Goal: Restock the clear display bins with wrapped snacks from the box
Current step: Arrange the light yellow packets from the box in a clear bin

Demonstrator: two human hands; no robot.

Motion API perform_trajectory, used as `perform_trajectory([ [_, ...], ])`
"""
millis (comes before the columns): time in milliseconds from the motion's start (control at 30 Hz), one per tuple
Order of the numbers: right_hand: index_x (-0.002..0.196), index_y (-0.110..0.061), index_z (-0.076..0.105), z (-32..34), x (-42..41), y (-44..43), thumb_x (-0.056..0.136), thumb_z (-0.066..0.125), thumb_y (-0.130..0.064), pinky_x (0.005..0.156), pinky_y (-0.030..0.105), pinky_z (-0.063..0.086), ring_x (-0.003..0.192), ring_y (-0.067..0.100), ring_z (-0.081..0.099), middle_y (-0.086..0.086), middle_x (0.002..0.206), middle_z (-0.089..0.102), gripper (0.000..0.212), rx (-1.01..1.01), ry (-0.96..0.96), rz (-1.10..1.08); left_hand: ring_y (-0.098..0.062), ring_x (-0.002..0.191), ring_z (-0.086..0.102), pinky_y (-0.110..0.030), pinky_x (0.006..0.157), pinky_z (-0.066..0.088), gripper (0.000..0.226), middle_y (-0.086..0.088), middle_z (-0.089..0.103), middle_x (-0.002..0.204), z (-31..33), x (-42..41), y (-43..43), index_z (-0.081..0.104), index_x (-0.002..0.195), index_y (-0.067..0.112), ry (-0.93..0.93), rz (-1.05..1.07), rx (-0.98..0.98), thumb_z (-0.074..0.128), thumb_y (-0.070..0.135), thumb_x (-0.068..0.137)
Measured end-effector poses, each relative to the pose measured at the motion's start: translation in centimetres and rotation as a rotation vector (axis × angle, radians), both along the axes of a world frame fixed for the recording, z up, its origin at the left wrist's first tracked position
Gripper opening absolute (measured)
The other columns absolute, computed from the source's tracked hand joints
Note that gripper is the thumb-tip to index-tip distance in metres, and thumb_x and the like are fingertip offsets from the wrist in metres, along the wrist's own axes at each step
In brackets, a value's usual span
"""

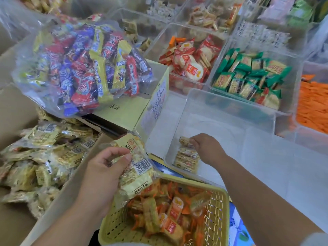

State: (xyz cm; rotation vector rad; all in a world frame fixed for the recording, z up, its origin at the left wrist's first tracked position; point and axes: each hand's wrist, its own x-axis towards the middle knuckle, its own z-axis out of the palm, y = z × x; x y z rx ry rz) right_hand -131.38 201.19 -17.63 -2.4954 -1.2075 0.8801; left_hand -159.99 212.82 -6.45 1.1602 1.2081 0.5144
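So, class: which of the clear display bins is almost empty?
The nearest clear bin, where the right hand holds wrapped snacks; the bins behind it hold heaps of red, green and orange packets.

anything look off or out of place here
Only the big clear bag of colourful snacks: it lies slumped across the yellow carton, sticking out well past it. Nothing looks spilled.
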Motion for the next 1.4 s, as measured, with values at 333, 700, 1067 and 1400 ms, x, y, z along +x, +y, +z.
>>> perform_trajectory([
  [333,0.137,-0.020,0.055,-0.4,-0.4,-0.5,0.105,0.039,-0.049,0.095,0.037,0.044,0.121,0.027,0.056,0.003,0.134,0.061,0.046,-0.089,0.152,0.039,-0.035,0.089,0.075,-0.046,0.075,0.064,0.024,-0.020,0.076,0.107,0.7,0.5,-0.5,0.078,0.095,0.022,-0.104,0.023,-0.158,0.077,0.024,0.071],
  [700,0.146,-0.034,0.045,6.1,-2.5,-2.6,0.095,0.056,-0.055,0.115,0.037,0.032,0.141,0.015,0.034,-0.010,0.150,0.045,0.056,0.213,0.105,-0.050,-0.033,0.089,0.077,-0.044,0.065,0.063,0.025,-0.019,0.077,0.108,2.5,1.2,-1.0,0.076,0.100,0.020,-0.256,0.036,-0.305,0.072,0.015,0.076],
  [1067,0.119,-0.024,0.073,11.7,-11.8,-3.8,0.080,0.081,-0.027,0.107,0.030,0.041,0.130,0.011,0.052,-0.011,0.133,0.063,0.040,0.822,0.233,0.214,-0.037,0.091,0.076,-0.045,0.062,0.061,0.048,-0.020,0.076,0.109,3.2,1.8,-2.6,0.075,0.105,0.013,-0.186,-0.061,-0.402,0.055,0.054,0.090],
  [1400,0.103,-0.012,0.076,13.0,-12.1,-4.7,0.087,0.073,-0.044,0.076,0.054,0.061,0.088,0.041,0.073,0.021,0.101,0.075,0.036,0.674,1.125,-0.472,-0.029,0.087,0.076,-0.032,0.052,0.059,0.030,-0.010,0.078,0.110,4.1,0.9,-3.4,0.077,0.106,0.031,-0.058,-0.348,-0.222,0.071,0.051,0.084],
])
